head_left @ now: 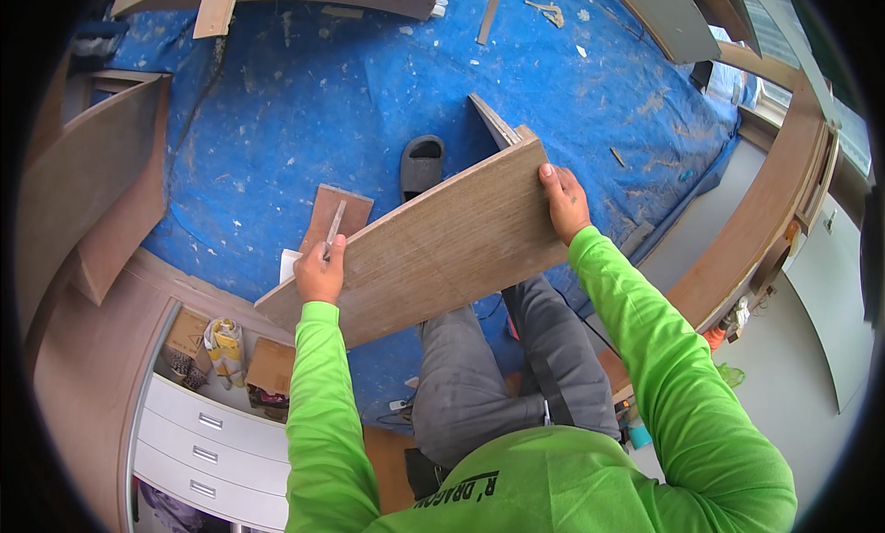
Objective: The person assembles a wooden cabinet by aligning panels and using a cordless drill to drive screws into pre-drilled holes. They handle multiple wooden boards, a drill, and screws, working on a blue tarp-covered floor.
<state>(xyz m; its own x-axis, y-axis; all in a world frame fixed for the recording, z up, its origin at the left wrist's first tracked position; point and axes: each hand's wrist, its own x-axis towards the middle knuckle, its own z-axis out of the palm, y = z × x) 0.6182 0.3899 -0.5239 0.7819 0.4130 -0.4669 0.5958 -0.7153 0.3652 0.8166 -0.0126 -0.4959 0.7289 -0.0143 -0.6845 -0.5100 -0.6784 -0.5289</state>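
Brown board point(433, 247) (long, woodgrain) gripped at both ends, tilted.

Matt wood-grain board point(433, 247), dusty blue tarp point(323, 100)

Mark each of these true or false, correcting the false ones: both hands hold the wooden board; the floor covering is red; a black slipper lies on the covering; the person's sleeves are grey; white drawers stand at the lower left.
1. Both hands hold the wooden board. True: the left hand grips its left edge and the right hand its right end.
2. The floor covering is red. False: the tarp is blue and speckled with debris.
3. A black slipper lies on the tarp. True, just beyond the board.
4. The sleeves are grey. False: the sleeves are bright green; the trousers are grey.
5. White drawers stand at the lower left. True.
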